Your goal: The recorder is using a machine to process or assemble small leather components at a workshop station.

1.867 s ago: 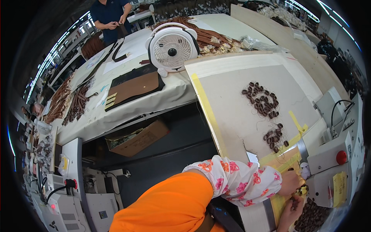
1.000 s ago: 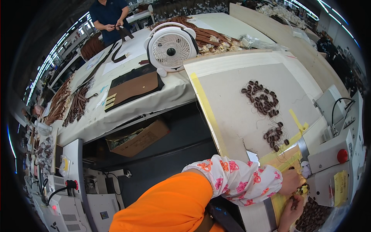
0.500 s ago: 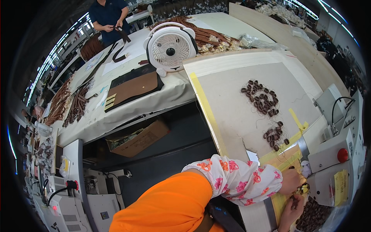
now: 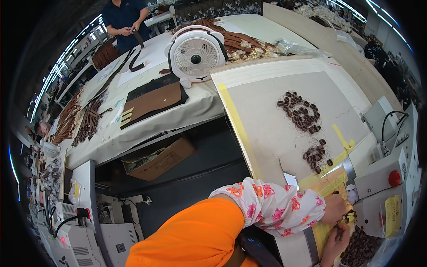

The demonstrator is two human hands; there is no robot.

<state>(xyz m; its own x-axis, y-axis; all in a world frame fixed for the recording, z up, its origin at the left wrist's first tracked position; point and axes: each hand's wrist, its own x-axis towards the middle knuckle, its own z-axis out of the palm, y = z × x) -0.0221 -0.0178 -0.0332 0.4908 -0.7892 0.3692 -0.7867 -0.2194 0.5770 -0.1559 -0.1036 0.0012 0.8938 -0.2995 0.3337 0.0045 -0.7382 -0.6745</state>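
Matt cardboard worktop (image 4: pixel 267 111); brown leather loops (image 4: pixel 302 113); glossy white plastic fan (image 4: pixel 195 53); floral cloth sleeve (image 4: pixel 271 207).

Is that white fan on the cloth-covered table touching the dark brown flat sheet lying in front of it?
Cannot tell. In the head view the white fan has its foot right at the edge of the brown sheet, but no clear contact or gap shows.

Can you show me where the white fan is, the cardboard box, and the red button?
White fan (image 4: pixel 196 54), head view, on the middle of its round grille.
Cardboard box (image 4: pixel 162 161), head view, on its brown side wall.
Red button (image 4: pixel 394 178), head view, on its round cap.
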